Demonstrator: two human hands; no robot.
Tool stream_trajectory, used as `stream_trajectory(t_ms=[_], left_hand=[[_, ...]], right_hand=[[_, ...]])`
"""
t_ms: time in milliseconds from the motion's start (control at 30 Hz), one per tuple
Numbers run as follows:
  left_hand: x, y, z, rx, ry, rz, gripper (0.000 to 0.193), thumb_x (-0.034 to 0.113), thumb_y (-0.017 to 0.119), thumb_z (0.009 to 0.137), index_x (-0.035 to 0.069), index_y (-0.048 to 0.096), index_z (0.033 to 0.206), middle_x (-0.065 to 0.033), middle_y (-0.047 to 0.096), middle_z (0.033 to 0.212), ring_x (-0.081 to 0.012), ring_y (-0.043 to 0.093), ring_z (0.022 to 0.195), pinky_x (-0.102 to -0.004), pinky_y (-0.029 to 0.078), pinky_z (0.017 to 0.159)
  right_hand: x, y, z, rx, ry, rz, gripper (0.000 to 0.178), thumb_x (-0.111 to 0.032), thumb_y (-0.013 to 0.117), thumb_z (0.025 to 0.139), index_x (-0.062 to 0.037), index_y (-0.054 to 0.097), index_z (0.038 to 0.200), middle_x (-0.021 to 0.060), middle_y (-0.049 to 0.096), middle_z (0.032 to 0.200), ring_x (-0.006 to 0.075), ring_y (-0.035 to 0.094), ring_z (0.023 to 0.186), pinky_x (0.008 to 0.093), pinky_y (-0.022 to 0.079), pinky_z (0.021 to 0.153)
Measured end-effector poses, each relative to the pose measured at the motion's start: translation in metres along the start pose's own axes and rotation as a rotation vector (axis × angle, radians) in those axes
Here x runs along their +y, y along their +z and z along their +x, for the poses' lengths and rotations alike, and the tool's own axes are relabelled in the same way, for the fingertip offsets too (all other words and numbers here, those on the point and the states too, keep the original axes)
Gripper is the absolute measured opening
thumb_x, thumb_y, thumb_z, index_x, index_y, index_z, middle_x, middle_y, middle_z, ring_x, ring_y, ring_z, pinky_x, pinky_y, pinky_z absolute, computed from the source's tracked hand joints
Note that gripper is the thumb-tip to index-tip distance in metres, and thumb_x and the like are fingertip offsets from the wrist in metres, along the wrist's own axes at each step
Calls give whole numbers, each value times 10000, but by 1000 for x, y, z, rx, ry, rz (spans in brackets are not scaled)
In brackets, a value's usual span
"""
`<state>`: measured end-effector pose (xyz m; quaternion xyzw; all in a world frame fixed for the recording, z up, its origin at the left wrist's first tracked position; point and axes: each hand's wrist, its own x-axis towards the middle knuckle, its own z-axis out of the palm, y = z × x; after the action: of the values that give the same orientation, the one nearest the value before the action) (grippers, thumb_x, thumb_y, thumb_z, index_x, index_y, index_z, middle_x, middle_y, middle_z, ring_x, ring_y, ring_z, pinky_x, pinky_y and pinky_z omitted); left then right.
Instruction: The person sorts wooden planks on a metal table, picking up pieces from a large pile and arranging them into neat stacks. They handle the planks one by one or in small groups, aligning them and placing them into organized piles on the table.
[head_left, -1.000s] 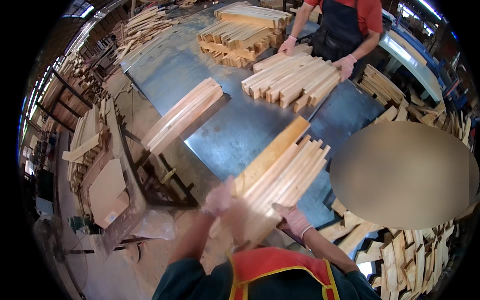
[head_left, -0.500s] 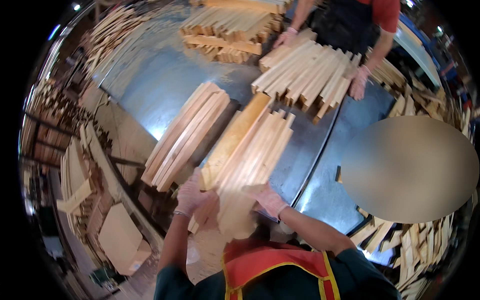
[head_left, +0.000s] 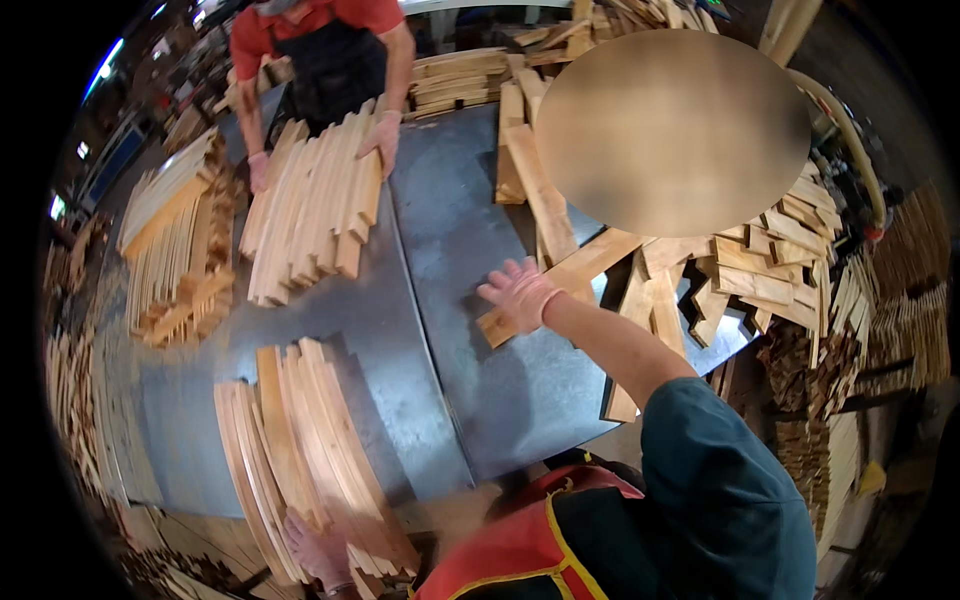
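My left hand (head_left: 318,550), in a thin pale glove, grips the near end of a bundle of wooden strips (head_left: 335,440) at the lower left; part of the hand is hidden among the strips. A yellower strip (head_left: 277,425) stands along the bundle's left side. Close beside it lies another group of strips (head_left: 240,440). My right hand (head_left: 520,293), gloved too, reaches far out with its fingers spread above the end of a loose wooden board (head_left: 590,262). Whether it touches the board I cannot tell.
Across the metal table (head_left: 440,190), a co-worker in a red shirt and dark apron holds a row of strips (head_left: 315,205) with both gloved hands. A stacked pile (head_left: 185,230) stands at the left. Loose boards (head_left: 770,270) lie heaped at the right. A blurred oval hides part of that heap.
My view has swung to the right. My right hand has left the bundle's side and stretched out to the loose boards. My left hand has stayed at the bundle, which now sits against the other strips.
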<state>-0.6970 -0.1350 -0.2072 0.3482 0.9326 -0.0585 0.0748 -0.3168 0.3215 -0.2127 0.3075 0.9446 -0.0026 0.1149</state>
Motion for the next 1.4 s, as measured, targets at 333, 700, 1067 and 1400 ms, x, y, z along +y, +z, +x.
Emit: stream_trajectory(t_ms=[333,700,1067,1400], left_hand=[[293,54,-57,6,744,-54,1004,406,891,663,39,465,1495,-215,586,1372,-381,533,1314,-473,406,1137],[194,68,-100,-459,12,-1236,507,59,700,917,1,549,1397,-42,660,991,-137,652,843,-283,541,720],[261,3,-23,-32,204,-77,939,466,810,791,55,435,1549,-226,654,1283,-377,645,1162,-410,525,980],[160,40,-37,130,135,270,862,531,645,917,124,350,1617,-165,353,1655,-365,285,1538,-526,224,1257]], right_hand=[[26,-14,-22,678,-14,541,487,-237,740,727,-85,642,1180,145,658,1167,365,606,1152,519,492,993],[135,102,20,324,645,1711,671,-245,853,750,-34,567,1318,151,710,1109,277,677,1025,392,542,935],[-329,167,-71,-76,-150,1541,825,-334,781,824,-10,423,1493,220,656,1304,339,620,1216,393,485,1046],[-121,145,-214,273,-295,701,518,-292,700,893,-87,593,1356,180,670,1246,306,645,1099,380,522,953]])
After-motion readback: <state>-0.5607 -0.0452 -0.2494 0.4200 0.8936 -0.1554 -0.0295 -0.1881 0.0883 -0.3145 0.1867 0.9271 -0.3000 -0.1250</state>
